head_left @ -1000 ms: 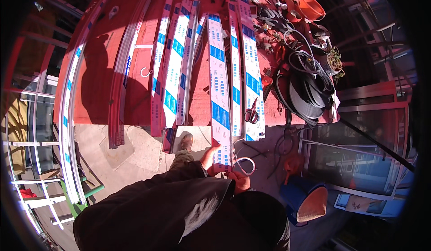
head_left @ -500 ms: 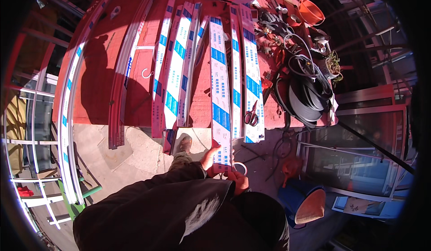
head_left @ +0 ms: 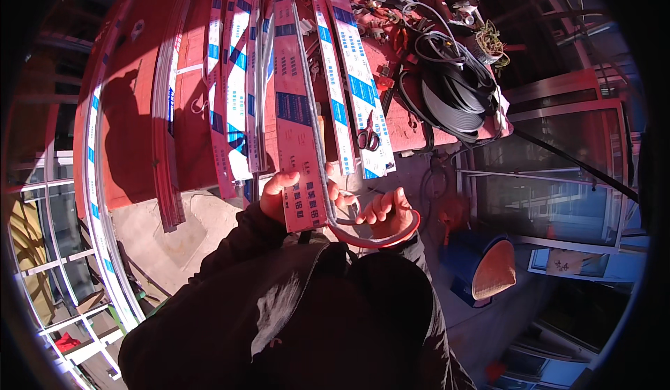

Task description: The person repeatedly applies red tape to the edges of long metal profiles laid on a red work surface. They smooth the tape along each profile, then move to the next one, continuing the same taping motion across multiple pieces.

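Observation:
A long window profile (head_left: 296, 159) in white film with blue patches is held lengthwise before me, its near end tilted up off the red table. My left hand (head_left: 278, 193) is closed around this near end, thumb on the left side and fingertips showing on the right. Along the profile's right edge runs a thin grey flexible strip (head_left: 370, 242), which bends at the near end into a loose loop. My right hand (head_left: 391, 215) is closed on the strip beside the profile, fingers curled. What lies inside its palm is partly hidden.
Several more film-wrapped profiles (head_left: 239, 90) lie on the red table (head_left: 132, 180). Dark scissors (head_left: 368, 137) rest on one of them. A black coil (head_left: 447, 104) and a potted plant (head_left: 488, 44) sit at the right. Below stand a blue bucket (head_left: 460, 268) and a glazed frame (head_left: 551, 159).
The held profile's near end has come up closer to me and left in view. The grey strip's loop now shows, and my right hand has moved away from the profile to the right.

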The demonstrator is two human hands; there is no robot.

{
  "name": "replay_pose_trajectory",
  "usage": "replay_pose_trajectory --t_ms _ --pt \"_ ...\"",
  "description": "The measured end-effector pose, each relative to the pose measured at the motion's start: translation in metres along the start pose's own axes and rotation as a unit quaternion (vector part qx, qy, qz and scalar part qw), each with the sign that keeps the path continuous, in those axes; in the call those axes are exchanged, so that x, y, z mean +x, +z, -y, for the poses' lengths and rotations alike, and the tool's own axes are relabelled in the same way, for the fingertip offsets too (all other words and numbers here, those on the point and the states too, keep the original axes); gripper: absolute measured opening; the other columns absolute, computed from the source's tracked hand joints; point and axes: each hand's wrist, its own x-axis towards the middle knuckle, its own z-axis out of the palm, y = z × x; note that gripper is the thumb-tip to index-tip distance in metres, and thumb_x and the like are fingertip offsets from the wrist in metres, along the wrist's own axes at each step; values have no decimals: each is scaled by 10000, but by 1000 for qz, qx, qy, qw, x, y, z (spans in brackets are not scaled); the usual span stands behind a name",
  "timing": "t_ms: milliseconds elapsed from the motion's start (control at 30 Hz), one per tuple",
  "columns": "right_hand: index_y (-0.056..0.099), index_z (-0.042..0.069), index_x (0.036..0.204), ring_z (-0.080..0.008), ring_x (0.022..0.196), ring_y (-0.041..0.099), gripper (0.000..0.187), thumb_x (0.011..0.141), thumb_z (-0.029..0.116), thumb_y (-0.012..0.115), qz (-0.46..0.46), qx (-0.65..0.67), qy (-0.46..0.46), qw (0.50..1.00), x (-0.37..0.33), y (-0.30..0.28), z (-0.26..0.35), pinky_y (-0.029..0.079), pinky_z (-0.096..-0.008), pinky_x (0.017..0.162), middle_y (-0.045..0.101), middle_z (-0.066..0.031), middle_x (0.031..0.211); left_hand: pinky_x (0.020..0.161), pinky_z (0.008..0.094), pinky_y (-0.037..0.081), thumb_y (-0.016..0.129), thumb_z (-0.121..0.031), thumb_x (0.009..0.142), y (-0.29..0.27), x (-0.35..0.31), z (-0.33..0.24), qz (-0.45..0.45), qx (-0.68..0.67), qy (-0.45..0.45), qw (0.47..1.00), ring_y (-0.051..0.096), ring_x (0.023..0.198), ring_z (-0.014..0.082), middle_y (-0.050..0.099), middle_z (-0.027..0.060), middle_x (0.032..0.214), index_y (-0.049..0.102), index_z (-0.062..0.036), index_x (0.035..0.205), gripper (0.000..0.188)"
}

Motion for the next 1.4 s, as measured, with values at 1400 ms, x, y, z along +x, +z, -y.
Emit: replay_pose_trajectory --t_ms 1400 --pt "482 -32 971 -341 945 547 545 638 278 783 -67 -742 -442 500 45 147 158 465 -383 797 496 -223 1089 866 439 442 477 -288 871 131 154 -33 18 -145 83 986 591 950 282 631 115 1066 561 -42 1145 378"
